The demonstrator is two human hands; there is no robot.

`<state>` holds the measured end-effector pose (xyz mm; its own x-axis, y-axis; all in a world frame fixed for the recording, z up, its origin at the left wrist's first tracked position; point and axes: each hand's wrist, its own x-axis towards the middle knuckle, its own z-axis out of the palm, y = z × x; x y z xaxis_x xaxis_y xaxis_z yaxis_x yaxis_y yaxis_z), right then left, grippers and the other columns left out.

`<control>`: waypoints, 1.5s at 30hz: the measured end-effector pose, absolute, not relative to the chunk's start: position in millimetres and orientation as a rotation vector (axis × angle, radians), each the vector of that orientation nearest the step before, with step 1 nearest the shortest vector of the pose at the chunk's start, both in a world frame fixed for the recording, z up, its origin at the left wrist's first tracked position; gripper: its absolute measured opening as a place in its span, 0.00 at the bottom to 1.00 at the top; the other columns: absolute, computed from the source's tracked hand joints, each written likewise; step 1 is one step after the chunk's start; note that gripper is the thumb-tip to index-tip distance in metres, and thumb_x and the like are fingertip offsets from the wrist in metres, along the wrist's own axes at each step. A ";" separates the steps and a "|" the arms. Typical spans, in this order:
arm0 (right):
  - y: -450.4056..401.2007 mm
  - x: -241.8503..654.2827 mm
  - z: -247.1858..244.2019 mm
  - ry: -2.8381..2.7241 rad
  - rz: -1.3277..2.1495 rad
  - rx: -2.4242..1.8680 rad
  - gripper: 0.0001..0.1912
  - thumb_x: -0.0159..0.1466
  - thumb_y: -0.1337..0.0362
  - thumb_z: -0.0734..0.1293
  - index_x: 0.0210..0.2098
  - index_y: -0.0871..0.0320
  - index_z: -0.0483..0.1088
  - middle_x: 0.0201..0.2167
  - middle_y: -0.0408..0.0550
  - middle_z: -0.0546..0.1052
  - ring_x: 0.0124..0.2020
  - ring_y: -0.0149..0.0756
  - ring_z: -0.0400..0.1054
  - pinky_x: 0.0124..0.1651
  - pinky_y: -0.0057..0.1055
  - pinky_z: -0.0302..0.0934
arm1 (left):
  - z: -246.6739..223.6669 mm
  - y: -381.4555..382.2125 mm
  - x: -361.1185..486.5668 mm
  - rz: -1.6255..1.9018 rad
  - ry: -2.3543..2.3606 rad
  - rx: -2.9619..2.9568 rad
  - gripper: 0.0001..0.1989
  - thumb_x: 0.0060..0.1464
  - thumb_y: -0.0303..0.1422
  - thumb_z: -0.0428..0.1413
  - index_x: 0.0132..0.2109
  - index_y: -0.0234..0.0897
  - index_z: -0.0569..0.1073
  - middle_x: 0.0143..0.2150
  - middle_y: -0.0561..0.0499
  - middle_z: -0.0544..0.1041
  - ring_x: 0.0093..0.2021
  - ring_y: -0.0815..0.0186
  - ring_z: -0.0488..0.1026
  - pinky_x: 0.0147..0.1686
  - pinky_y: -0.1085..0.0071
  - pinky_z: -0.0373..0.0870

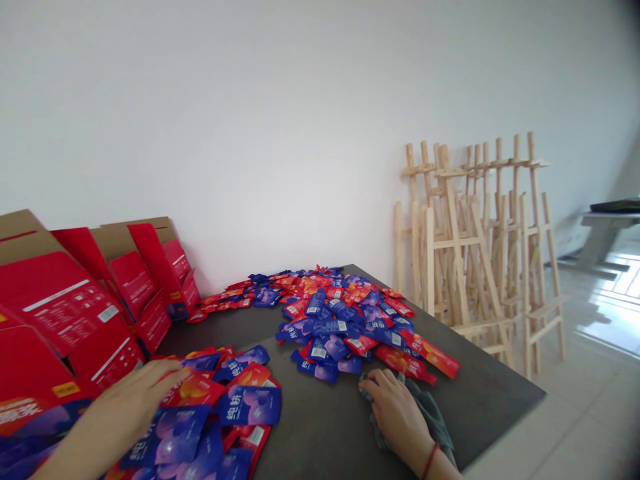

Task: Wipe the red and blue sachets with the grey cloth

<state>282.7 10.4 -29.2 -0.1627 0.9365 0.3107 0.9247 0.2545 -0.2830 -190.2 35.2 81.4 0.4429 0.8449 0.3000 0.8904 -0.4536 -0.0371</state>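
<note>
Cloth (433, 417), dark grey-green and crumpled, lies in the head view on the near right part of the table (310, 427), its loose tail trailing close to the near edge. The right hand (395, 403) has its fingers curled over it, bunching it against the tabletop. The left hand (143, 387) reaches low over a near pile (250, 405) of red and blue packets at the table's near left; whether its fingers pinch one, I cannot tell.

A far pile (340, 320) of packets covers the table's back and right portion, some lying along the right edge. A sideways push could shove these onto the floor (575, 427), since they look slick and loosely heaped. The red packet (405, 363) just beyond the cloth seems likeliest to catch in a fold and be dragged. At the table's left, red boxes (75, 310) stand with flaps raised; the left forearm passes close by, so a careless swing might bend a flap. Pressure from the left hand could also send the near pile sliding across the table's bare middle.
</note>
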 end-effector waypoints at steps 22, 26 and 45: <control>7.4 283.6 -26.2 -2.047 0.090 -1.615 0.21 0.57 0.75 0.58 0.45 0.52 0.73 0.44 0.47 0.72 0.46 0.40 0.63 0.50 0.33 0.54 | 28.4 25.4 95.0 0.053 -1.186 -2.712 0.12 0.60 0.32 0.47 0.40 0.31 0.73 0.37 0.42 0.76 0.38 0.56 0.74 0.37 0.63 0.69; 7.2 283.9 -25.4 -2.040 0.090 -1.610 0.22 0.57 0.75 0.58 0.46 0.52 0.72 0.44 0.47 0.72 0.46 0.40 0.62 0.50 0.32 0.54 | 23.7 1.5 95.3 -0.125 -1.311 -2.891 0.11 0.59 0.34 0.47 0.40 0.36 0.72 0.41 0.46 0.75 0.42 0.59 0.72 0.40 0.65 0.69; 3.6 307.6 -7.9 -1.833 0.182 -1.531 0.21 0.60 0.70 0.55 0.50 0.55 0.67 0.50 0.50 0.70 0.53 0.41 0.61 0.57 0.38 0.54 | 23.8 6.4 55.7 -0.116 -1.567 -2.846 0.18 0.45 0.23 0.51 0.46 0.35 0.71 0.46 0.44 0.75 0.46 0.58 0.71 0.45 0.66 0.68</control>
